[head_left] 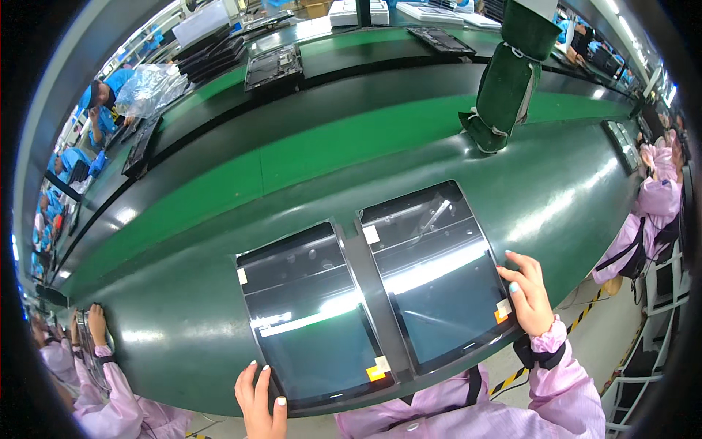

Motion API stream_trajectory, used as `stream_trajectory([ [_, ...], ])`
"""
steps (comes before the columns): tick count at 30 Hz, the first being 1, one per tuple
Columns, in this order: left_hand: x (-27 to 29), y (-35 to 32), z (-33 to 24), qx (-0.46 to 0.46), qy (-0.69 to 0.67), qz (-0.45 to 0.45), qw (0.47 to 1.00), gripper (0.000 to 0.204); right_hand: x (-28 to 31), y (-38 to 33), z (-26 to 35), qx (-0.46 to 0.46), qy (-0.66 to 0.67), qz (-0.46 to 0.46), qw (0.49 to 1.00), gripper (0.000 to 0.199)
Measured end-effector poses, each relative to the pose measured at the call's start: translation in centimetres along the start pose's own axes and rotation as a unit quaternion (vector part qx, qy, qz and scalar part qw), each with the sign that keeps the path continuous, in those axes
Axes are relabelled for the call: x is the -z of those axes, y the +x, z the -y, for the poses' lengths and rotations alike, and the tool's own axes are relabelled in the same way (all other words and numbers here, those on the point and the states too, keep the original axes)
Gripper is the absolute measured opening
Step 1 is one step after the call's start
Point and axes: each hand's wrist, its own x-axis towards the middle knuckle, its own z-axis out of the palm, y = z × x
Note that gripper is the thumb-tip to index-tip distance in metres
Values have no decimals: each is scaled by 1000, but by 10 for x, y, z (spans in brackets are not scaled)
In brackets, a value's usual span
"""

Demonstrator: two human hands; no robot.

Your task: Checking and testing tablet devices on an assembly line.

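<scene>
Two dark, glossy tablet screens lie flat side by side on the green worktop. Each bears orange and cream tabs at its lower right corner and a white tab at its upper left. Beside the lower left corner of the left screen (314,344) is my left hand (261,402), its fingers apart and nothing in it. My right hand (529,296) is at the right edge of the right screen (442,293), fingers spread, thumb close to the edge. Whether the fingertips touch the glass I cannot tell.
A green cloth-wrapped post (504,95) stands beyond the screens. Along the conveyor at the back lie opened device housings (273,67) and a clear plastic bag (150,89). Co-workers' hands are at the left (96,325) and the far right (649,157) of the bench.
</scene>
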Motion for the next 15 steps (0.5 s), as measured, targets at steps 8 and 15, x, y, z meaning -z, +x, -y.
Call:
stream_trajectory([
  [8, -2, 0, 3, 2, 10, -5, 1000, 41, -4, -5, -4, -3, 3, 1, 1000, 32],
  [15, -2, -1, 4, 15, 64, 11, 998, 42, -9, -15, -4, 3, 41, -7, 999, 36],
])
